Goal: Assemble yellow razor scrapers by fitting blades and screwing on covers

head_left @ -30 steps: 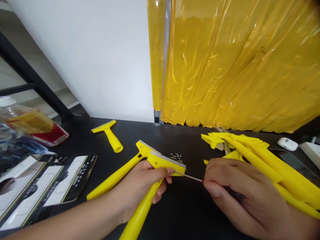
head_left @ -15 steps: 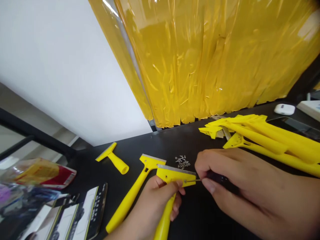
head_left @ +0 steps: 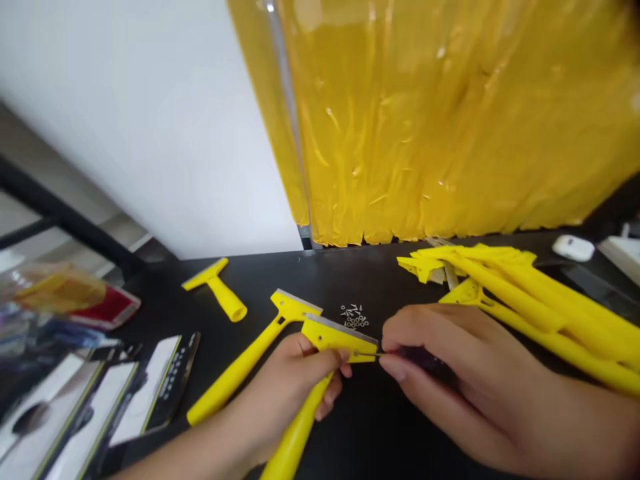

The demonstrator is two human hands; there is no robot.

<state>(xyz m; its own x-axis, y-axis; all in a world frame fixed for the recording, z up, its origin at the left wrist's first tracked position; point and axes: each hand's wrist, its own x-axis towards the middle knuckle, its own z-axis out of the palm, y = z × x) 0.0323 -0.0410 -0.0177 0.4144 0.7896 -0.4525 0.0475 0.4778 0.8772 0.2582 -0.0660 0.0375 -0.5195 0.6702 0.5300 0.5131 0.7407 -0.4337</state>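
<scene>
My left hand (head_left: 295, 373) is closed around the neck of a yellow scraper (head_left: 295, 427), thumb on its head, where a metal blade strip runs along the far edge. In my right hand (head_left: 450, 373) is a screwdriver (head_left: 425, 359) with a dark handle mostly covered by the fingers. Its thin shaft reaches left to a small screw at the right side of the scraper head. Behind the left hand lies another long yellow scraper (head_left: 240, 360). A short-handled yellow scraper (head_left: 225, 297) rests further left. Small screws and nuts (head_left: 355, 317) are heaped just beyond the held scraper head.
Yellow scraper handles (head_left: 525, 287) are piled at the right, near a white earbud case (head_left: 573, 247). Boxed packages (head_left: 155, 380) and a red-and-yellow pack (head_left: 95, 300) stand at the left. A yellow plastic curtain (head_left: 400, 133) and white panel (head_left: 165, 120) border the black table (head_left: 345, 273).
The camera view has turned a little, and both hands with the scraper and screwdriver appear slightly further left. The screwdriver shaft still reaches the same screw.
</scene>
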